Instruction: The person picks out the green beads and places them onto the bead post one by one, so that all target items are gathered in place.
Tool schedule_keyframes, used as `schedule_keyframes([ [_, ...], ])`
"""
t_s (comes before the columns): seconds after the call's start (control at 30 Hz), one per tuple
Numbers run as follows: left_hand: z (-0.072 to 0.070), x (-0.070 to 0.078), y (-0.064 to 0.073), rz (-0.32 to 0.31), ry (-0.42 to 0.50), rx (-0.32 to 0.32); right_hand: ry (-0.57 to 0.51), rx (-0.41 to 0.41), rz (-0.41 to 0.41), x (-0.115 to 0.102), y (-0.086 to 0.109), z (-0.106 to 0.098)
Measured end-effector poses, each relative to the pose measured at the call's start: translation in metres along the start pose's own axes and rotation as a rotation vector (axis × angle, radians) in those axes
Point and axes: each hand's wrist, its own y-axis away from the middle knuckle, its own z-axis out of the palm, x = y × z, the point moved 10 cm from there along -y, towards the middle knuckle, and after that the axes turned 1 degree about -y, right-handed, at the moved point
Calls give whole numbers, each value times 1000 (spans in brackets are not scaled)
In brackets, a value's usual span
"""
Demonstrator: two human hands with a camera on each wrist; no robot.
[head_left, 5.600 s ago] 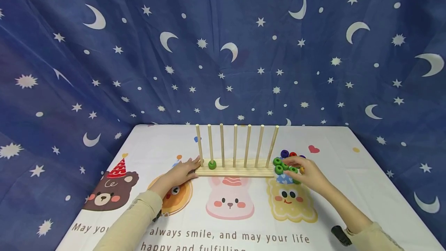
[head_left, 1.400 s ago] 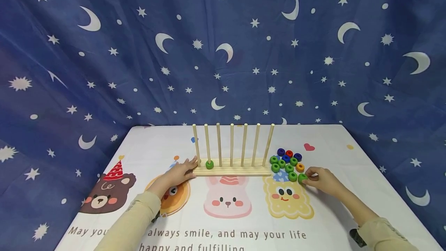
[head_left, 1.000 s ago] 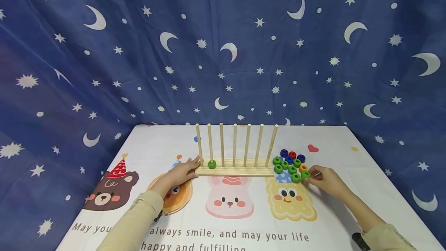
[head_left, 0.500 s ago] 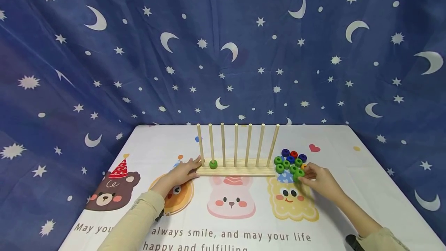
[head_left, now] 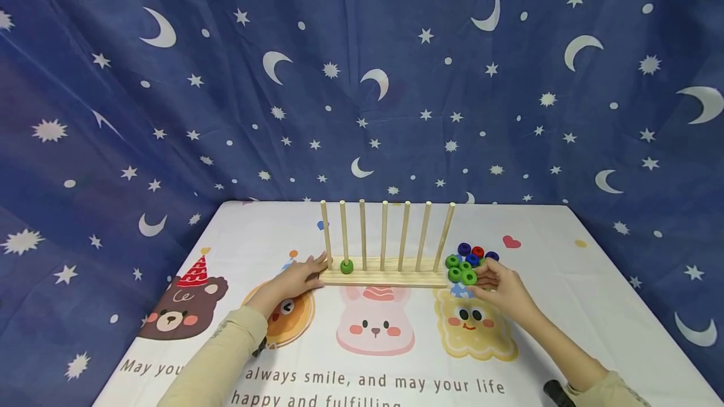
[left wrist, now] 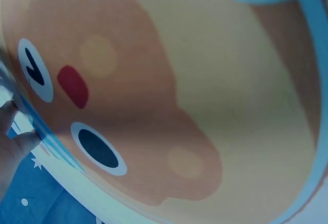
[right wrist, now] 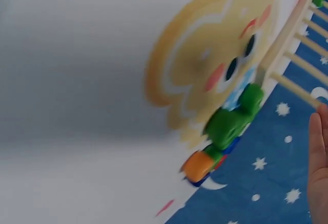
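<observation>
My left hand (head_left: 294, 278) holds the left end of a wooden peg stand (head_left: 384, 277), thumb at its front corner and fingers at the back by the first peg. Seven upright pegs line the stand; a green bead (head_left: 347, 267) sits at the foot of the second. My right hand (head_left: 502, 287) pinches another green bead (head_left: 469, 277) over the bead cluster to the right of the stand. In the right wrist view, part of my right hand (right wrist: 318, 167) shows at the edge, near blurred green beads (right wrist: 225, 126). The left wrist view catches only some left-hand fingers (left wrist: 10, 147).
More beads lie in the cluster: green beads (head_left: 454, 274), blue beads (head_left: 472, 260), a red bead (head_left: 477, 251) and an orange bead (right wrist: 197, 166), which my right hand hides in the head view. A cartoon-printed cloth (head_left: 373, 338) covers the table; a starry curtain (head_left: 362, 80) hangs behind.
My right hand has picked up the green bead at the cluster's near right side and carried it left over the other beads. The left hand keeps its place at the stand.
</observation>
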Motion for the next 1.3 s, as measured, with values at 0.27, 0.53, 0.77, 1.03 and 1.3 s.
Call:
schedule_keyframes([
  [0.27, -1, -3, 1, -27, 23, -7, -68, -42, -49, -29, -10, 19],
  [0.53, -2, -1, 1, -33, 31, -25, -25, -28, -78, -47, -22, 23],
  [0.77, -1, -1, 2, -30, 20, -19, -73, -24, -96, -64, -35, 27],
  [1.03, 1, -2, 1, -37, 35, -27, -121, -6, -80, -75, -42, 34],
  [1.3, 2, -4, 0, -48, 42, -31, -107, 13, -143, -91, -49, 31],
])
